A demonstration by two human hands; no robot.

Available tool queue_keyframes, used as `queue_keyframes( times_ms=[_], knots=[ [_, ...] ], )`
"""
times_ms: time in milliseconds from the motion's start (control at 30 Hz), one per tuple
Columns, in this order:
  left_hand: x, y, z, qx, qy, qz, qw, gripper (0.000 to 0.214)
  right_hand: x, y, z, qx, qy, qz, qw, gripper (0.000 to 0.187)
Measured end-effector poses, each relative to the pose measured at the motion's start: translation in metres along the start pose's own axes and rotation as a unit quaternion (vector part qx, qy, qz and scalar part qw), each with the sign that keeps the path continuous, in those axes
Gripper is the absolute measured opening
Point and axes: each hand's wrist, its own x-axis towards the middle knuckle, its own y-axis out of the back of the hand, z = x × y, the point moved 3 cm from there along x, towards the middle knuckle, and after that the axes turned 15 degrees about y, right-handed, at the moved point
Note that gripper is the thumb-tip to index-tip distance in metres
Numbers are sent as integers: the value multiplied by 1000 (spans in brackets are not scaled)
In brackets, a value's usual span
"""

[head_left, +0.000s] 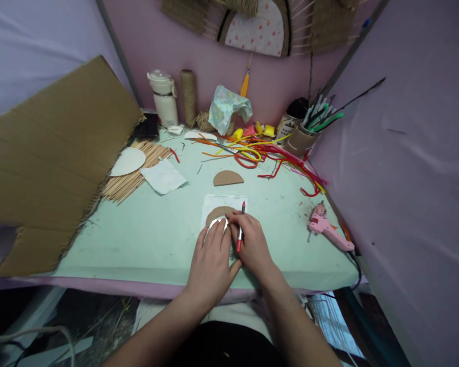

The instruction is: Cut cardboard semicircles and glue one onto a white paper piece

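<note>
My left hand (211, 260) lies with fingers stretched flat over the lower part of a brown cardboard arch (219, 210), pressing on it. Under the arch is a square of pale cloth or paper (210, 203), with a white curved edge showing at my fingertips. My right hand (252, 242) is closed around a red pencil (240, 233), which stands nearly upright in the picture. Its fingertips touch the arch's right side. Beyond them lies a cardboard half-disc (228, 178). The lower edge of the arch is hidden under my hands.
A pink glue gun (331, 230) lies at the right. Scissors (245, 155) rest among coloured pipe cleaners (286, 155) at the back. Thin sticks (132, 186), folded cloth (164, 176) and a large cardboard sheet (61, 153) occupy the left. A bottle (165, 104) stands behind.
</note>
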Motion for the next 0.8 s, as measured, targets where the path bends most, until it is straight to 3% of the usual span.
queue_keyframes(
  times_ms=[167,367,800],
  knots=[
    [2,2,1,5,-2,-4,1000,60,-1,3,-1,19,6,52,998,17],
    [2,0,4,17,-4,-12,1000,61,-5,8,-1,21,-39,131,990,21],
    [5,1,7,38,-32,-2,999,63,-2,2,0,1,-11,33,999,18]
  ],
)
